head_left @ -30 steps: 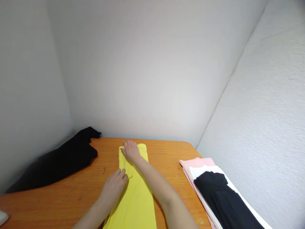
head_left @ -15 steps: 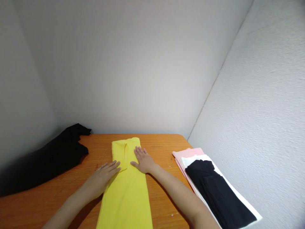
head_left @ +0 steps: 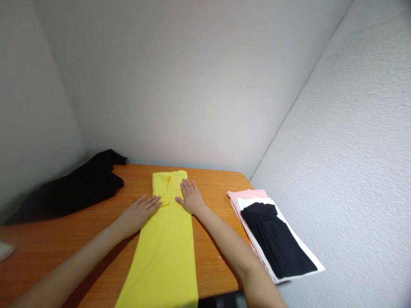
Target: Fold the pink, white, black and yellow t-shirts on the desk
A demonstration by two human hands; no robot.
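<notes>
A yellow garment [head_left: 167,252], folded lengthwise into a long strip, lies flat on the wooden table. Near its far end a sleeve is folded over on top. My left hand [head_left: 136,215] rests flat across the garment's left edge, fingertips on the folded sleeve. On the right edge, close to the far end, my right hand [head_left: 192,197] presses down with its fingers stretched out. Neither hand grips anything; both are open on the cloth.
On the right of the table [head_left: 212,252], a black folded garment [head_left: 279,244] tops a white one [head_left: 316,262] and a pink one [head_left: 247,193]. A black garment [head_left: 80,186] lies spread at the back left. Walls [head_left: 180,85] stand behind and beside the table.
The view has tilted down, so the table shows higher up and its near edge appears. Both hands stay flat at about the same spots on the yellow garment.
</notes>
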